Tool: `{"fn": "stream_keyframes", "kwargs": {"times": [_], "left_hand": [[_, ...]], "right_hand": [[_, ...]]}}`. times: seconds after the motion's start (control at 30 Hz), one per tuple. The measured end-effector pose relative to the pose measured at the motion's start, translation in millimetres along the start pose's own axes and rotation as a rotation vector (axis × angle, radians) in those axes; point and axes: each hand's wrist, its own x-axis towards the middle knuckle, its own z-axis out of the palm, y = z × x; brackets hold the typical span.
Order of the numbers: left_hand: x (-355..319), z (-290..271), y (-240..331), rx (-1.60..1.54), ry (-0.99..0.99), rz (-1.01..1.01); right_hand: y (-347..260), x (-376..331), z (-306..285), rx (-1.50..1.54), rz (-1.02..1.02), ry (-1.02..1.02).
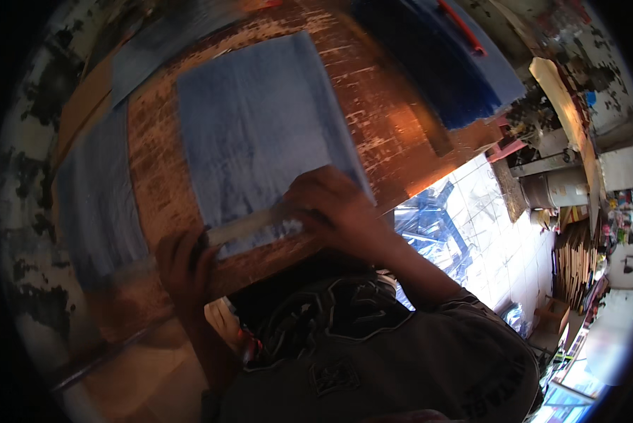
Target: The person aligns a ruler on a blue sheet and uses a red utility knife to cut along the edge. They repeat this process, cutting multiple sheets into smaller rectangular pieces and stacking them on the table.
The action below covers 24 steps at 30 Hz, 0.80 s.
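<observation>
Sheet (260,127), blue-grey, lies on the table (160,151) just beyond the fingers, right hand (339,210) pinching a pale strip (249,226) across its near edge, left hand (181,266) curled at the strip's left end, grip unclear.

The middle sheet (260,127) is streaked grey-blue, the left sheet (101,197) a similar blue, the strip (249,224) pale grey, and the tabletop (161,155) reddish brown with pale scuffs. The far sheet (429,67) is navy; the wall (31,233), whitish with black blotches; the shirt (394,359), dark with light piping.
</observation>
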Motion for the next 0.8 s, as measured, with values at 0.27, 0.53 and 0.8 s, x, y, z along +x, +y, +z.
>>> {"fn": "stream_keyframes", "kwargs": {"times": [0.27,0.53,0.8], "left_hand": [[10.2,-4.1,6.3,0.055,0.010,0.019],[11.9,-9.0,2.6,-0.069,-0.024,0.060],[5.2,-13.3,-12.1,-0.096,-0.041,0.075]], "right_hand": [[8.3,-3.6,-25.3,-0.215,0.031,-0.041],[0.9,-0.9,-23.9,-0.163,0.122,-0.085],[0.1,4.4,-17.6,-0.297,0.084,-0.140]]}}
